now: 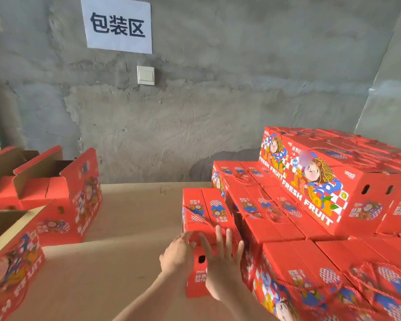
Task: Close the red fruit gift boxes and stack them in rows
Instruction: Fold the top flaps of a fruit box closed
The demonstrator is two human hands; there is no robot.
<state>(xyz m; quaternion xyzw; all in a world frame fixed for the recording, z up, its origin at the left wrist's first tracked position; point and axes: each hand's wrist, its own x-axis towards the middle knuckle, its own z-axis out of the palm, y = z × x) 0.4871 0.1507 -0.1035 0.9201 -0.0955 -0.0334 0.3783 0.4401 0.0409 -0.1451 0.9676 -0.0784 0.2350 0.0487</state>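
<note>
A closed red fruit gift box [205, 210] with a rope handle stands on the cardboard-covered surface [130, 214], at the left end of the stack of closed red boxes [310, 205]. Both my hands are on its near end face. My left hand [178, 253] holds the box's near left corner, fingers bent over the top edge. My right hand [222, 262] presses flat on the end face with straight, spread fingers. The stack rises in steps to the right, its top row lying along the back.
Open red boxes [56, 188] with raised flaps stand at the left, one [12, 262] close to the front left corner. A bare concrete wall [218, 100] with a paper sign [117, 24] and a light switch [145, 75] rises behind.
</note>
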